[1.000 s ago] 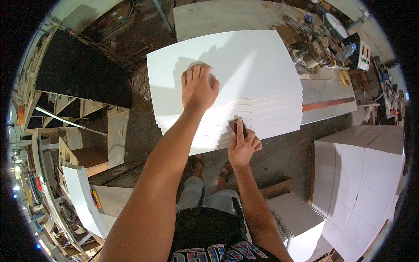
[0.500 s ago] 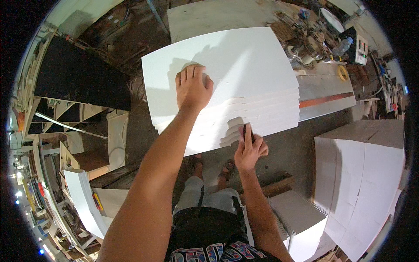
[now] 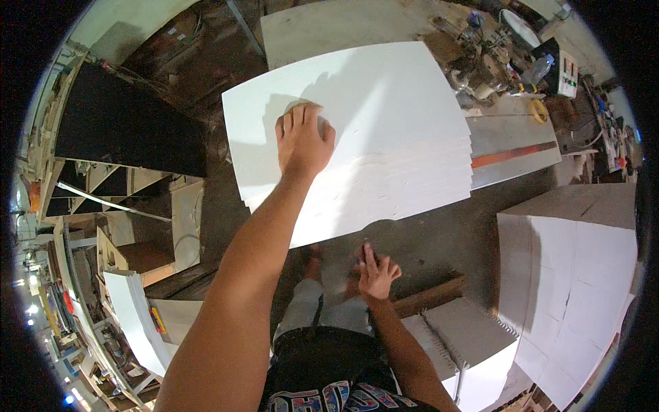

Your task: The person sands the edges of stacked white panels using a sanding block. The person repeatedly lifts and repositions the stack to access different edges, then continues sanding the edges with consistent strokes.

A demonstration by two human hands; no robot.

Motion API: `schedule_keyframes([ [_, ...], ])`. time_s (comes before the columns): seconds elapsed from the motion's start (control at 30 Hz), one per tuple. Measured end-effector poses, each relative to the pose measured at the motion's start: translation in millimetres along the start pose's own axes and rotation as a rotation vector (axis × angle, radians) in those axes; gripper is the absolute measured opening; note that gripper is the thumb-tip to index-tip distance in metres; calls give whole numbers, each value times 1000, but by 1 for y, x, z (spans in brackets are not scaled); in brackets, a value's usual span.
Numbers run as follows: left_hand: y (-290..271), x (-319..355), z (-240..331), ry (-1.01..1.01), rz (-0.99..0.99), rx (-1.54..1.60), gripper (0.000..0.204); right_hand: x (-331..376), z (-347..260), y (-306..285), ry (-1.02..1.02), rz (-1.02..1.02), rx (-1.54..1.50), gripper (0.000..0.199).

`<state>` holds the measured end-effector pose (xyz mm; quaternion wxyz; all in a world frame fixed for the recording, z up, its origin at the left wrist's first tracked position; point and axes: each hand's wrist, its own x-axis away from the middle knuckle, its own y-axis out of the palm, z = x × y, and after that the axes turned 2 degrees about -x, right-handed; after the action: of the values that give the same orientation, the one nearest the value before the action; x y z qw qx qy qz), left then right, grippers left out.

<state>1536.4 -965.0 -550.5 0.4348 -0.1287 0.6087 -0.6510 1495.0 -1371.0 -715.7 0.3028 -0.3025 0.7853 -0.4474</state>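
A fanned stack of large white sheets [image 3: 405, 103] lies on the bench, its near edges stepped one behind another. My left hand [image 3: 304, 141] rests on the top sheet toward the left, fingers apart and slightly bent, holding nothing. Off the near edge of the stack, above the floor, my right hand [image 3: 379, 277] is closed round a small dark tool [image 3: 366, 253]. The index finger lies along this tool; most of it is hidden in the hand and blurred, so its kind does not show. My right hand is apart from the sheets.
Clutter and machine parts [image 3: 491, 72] lie at the far right, with a yellow tape roll [image 3: 539, 111] nearby. White block-like stacks [image 3: 563, 275] stand at right, and another pale stack [image 3: 473, 329] is beside my right forearm. A wooden rack [image 3: 113, 185] stands at left.
My right hand has moved from the stack's near edges down toward my body, still with the dark tool. The left hand stays in place on the sheets.
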Motion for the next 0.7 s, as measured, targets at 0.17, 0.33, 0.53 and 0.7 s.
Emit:
schedule_keyframes([
  [0.17, 2, -1, 2, -15, -10, -32, 45, -60, 3, -14, 77, 146, -73, 56],
  [0.33, -1, -2, 3, -18, -49, -28, 46, -107, -1, -11, 200, 199, -86, 55],
  [0.53, -2, -3, 5, -32, -58, -59, 46, -49, -19, -1, 13, 48, -139, 64],
  [0.7, -3, -2, 3, -30, -53, -26, 47, -16, -20, -13, 21, 22, -172, 57],
])
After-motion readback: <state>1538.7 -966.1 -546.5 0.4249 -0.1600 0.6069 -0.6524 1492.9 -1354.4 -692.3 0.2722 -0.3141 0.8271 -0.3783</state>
